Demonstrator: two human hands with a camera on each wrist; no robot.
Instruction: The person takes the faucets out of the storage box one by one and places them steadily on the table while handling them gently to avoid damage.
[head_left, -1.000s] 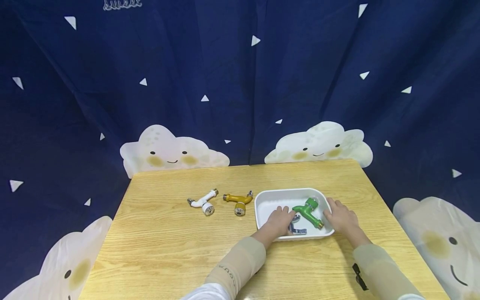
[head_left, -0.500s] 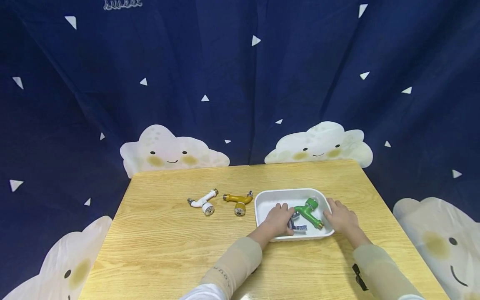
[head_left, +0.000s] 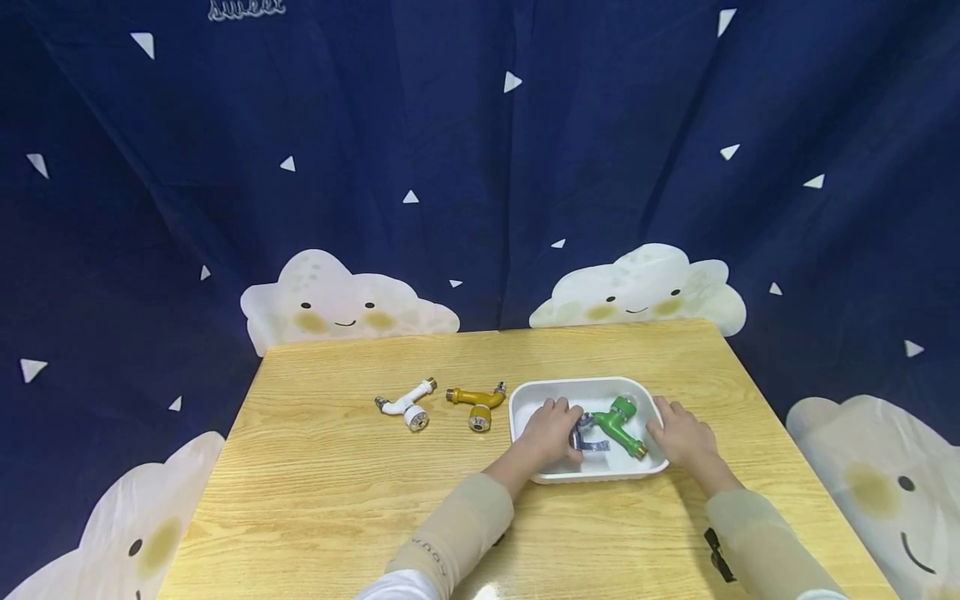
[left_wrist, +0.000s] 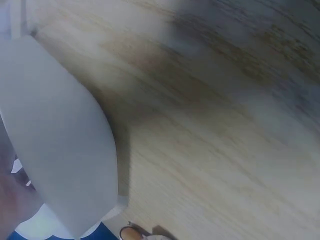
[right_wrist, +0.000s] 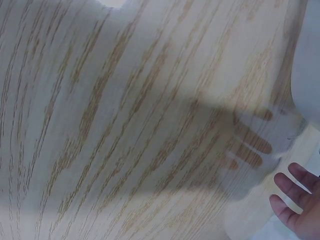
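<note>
In the head view my left hand (head_left: 547, 433) reaches into a white plastic tray (head_left: 577, 386) and grips a chrome tap (head_left: 596, 446), its far end covered by the fingers. Close to its right, inside the same tray, lies a green tap (head_left: 617, 429) with a brass threaded end. My right hand (head_left: 686, 437) rests against the tray's right side, thumb at the rim. Its fingers (right_wrist: 287, 187) look straight and spread in the right wrist view. The left wrist view mostly catches the tray's outer wall (left_wrist: 60, 130), with part of the left hand (left_wrist: 17, 205) beyond it.
On the wooden table (head_left: 330, 483), left of the tray, lie a yellow tap (head_left: 477, 400) and a white tap (head_left: 407, 404). A small black object (head_left: 718, 554) shows beside the right sleeve. Behind the table hangs a dark blue curtain (head_left: 450, 167) with clouds.
My left hand has shifted left inside the tray, taking the chrome tap a little leftward with it. The green tap has moved slightly, while the right hand stays where it was.
</note>
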